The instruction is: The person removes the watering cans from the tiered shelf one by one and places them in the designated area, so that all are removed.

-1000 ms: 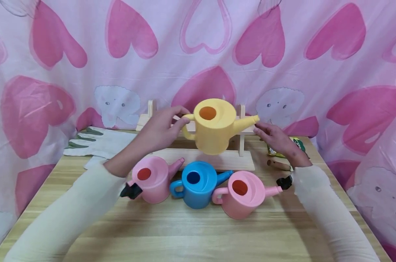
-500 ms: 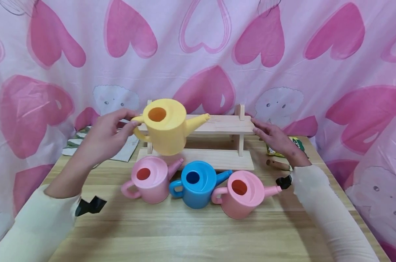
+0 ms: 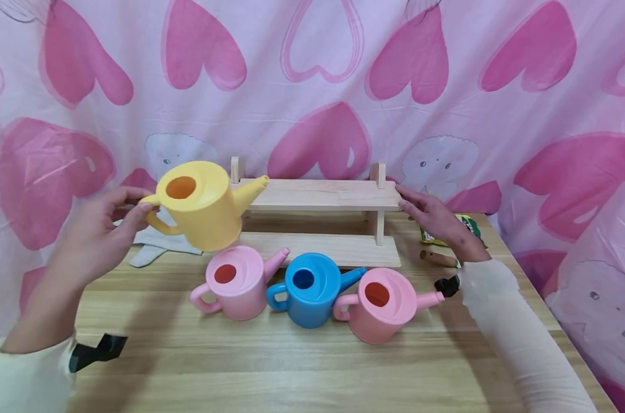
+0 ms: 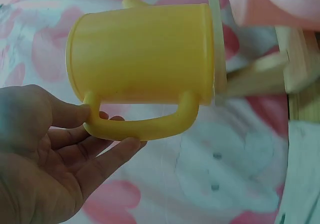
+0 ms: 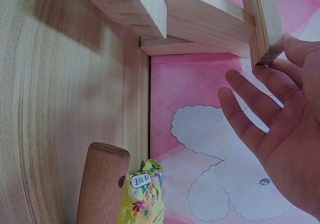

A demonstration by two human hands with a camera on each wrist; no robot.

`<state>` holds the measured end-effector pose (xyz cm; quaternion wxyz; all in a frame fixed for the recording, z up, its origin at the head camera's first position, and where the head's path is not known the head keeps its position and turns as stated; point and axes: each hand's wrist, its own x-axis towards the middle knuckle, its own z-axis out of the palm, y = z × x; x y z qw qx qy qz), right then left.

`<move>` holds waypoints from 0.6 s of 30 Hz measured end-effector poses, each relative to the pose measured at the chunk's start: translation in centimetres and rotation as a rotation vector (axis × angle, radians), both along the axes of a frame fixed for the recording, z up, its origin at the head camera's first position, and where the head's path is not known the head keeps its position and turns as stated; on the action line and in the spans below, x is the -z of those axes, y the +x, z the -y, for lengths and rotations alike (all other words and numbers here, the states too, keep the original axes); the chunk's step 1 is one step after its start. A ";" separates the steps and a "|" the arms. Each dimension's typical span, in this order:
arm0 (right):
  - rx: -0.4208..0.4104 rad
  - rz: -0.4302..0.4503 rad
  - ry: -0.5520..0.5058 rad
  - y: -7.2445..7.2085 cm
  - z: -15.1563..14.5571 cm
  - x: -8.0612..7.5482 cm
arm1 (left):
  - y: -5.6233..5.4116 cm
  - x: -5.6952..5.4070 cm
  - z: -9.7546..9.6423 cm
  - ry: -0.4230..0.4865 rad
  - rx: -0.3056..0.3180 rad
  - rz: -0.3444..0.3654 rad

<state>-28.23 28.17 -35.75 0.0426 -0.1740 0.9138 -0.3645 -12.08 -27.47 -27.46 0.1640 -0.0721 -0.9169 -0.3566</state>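
Observation:
My left hand [image 3: 95,235] grips the handle of a yellow watering can [image 3: 204,212], raised upright above the table's left side. In the left wrist view the thumb presses one end of the handle and the fingers curl behind it. My right hand [image 3: 431,218] holds the right end of a two-tier wooden shelf [image 3: 322,194], thumb and index finger at the upper board's corner. In front of the shelf stand a pink watering can [image 3: 242,295], a blue watering can [image 3: 314,301] and another pink watering can [image 3: 387,315], spouts pointing right.
White gloves [image 3: 159,244] lie behind the yellow can, partly hidden. A yellow-green packet [image 3: 469,226] and a wooden handle [image 3: 438,259] lie right of the shelf. A pink heart-patterned curtain [image 3: 312,74] hangs behind the wooden table [image 3: 291,373].
My left hand has carried the yellow watering can leftward, from in front of the shelf's middle to beyond its left end. The right hand stays at the shelf's right end.

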 end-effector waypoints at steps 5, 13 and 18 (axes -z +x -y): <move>0.003 0.005 -0.003 0.2 0.1 -0.1 | 0.9 0.9 1.7 -0.048 -0.071 0.050; -0.008 -0.005 -0.002 0.1 0.1 0.2 | 2.0 3.1 3.9 -0.102 -0.088 0.080; -0.017 -0.010 0.003 0.3 0.1 0.1 | 2.8 4.6 4.8 -0.096 -0.071 0.049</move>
